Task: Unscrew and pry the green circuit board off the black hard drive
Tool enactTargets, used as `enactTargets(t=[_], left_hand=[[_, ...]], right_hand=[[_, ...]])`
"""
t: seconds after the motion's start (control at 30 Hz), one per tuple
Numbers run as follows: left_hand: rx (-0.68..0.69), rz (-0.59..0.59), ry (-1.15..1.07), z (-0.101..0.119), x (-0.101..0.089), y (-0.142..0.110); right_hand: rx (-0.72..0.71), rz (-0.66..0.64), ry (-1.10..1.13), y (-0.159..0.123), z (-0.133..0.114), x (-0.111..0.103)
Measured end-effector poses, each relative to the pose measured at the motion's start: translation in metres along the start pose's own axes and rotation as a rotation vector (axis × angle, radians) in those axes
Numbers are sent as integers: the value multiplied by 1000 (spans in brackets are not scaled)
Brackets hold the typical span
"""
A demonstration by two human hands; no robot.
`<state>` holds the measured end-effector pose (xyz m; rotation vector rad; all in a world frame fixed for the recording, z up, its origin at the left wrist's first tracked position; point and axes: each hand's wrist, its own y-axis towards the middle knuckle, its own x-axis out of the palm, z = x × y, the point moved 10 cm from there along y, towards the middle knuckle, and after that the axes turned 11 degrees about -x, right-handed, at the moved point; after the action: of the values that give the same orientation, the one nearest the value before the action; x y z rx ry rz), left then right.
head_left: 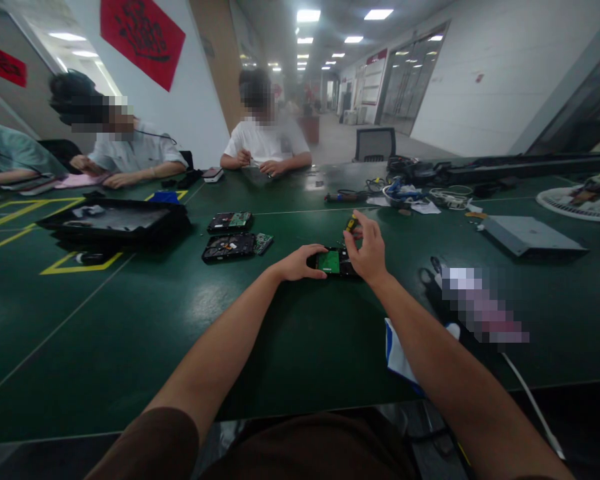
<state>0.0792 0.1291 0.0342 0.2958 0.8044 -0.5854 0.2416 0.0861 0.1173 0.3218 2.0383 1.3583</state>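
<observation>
A hard drive [334,262] with a green circuit board facing up lies on the green table in front of me. My left hand [304,262] grips its left end, thumb on the near side and fingers on the far side. Over its right end, my right hand [366,250] pinches a small screwdriver [351,224] with a yellow and black handle. The screwdriver's tip is hidden by the hand. To the left lie another hard drive [229,247], a loose circuit board [263,243] beside it, and a further drive [230,221] behind.
Black stacked trays [115,223] stand at the left. Tangled cables [403,192] lie at the back right, near a grey metal box [533,237]. A blue and white cloth [401,353] is under my right forearm. Across the table sits a person [265,143], with others further left.
</observation>
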Motion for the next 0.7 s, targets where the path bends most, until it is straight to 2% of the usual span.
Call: enactTargets(t=[0.7], left_hand=[[9, 5, 17, -1, 0, 0]], right_hand=[[31, -19, 6, -1, 4, 4]])
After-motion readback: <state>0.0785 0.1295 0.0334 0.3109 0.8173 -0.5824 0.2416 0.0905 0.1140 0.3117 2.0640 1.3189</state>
